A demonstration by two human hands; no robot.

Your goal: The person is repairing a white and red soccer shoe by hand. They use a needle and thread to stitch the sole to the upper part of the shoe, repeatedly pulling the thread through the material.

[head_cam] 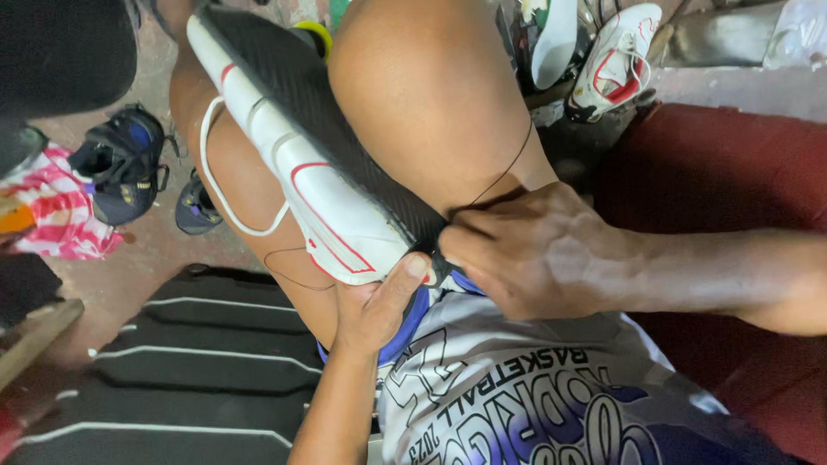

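Printed jersey [517,405] nearest, over lap | black ribbed mat [172,362] on bare concrete floor [146,250]; dark sandals [121,164] left, white-red sneaker [616,60] top right | white shoe [319,189] sole-up between knees | left hand [379,301] cups its end | right hand [534,250] pinches sole edge, black thread [508,168] taut over knee

left hand [376,303]: palm up, fingers curled closed, thumb pressed flat beside the right fingers
right hand [527,254]: knuckles up, fingers pinched tight, forearm stretched level
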